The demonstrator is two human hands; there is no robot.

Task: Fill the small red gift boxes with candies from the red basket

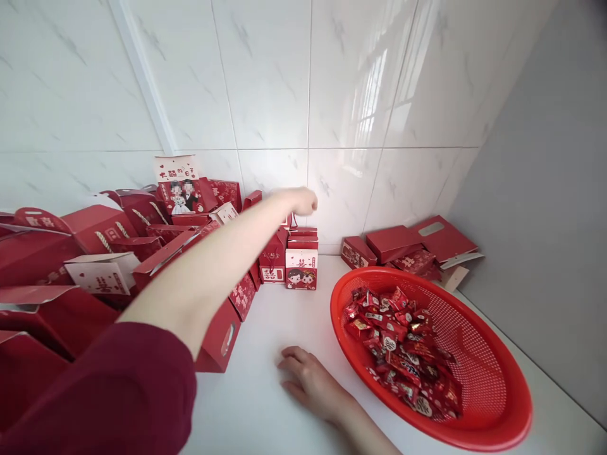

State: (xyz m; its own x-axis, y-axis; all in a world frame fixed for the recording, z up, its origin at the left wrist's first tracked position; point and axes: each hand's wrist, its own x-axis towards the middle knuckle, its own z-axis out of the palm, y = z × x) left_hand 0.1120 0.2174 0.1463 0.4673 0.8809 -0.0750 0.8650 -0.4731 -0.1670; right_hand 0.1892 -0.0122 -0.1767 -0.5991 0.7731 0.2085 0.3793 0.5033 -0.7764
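My left arm, in a dark red sleeve, reaches forward to the wall. My left hand [302, 201] is curled closed just above a stack of small red gift boxes [301, 260]. What its fingers hold is hidden; a red edge shows right under it. My right hand [310, 380] lies flat on the white table [265, 404], fingers apart and holding nothing, just left of a red mesh basket [493, 404]. The basket holds several red wrapped candies [403, 354].
A big heap of red gift boxes [95, 265] with handles fills the left side up to the tiled wall. Flat unfolded red boxes [417, 243] lie at the back right corner. A grey wall closes off the right side.
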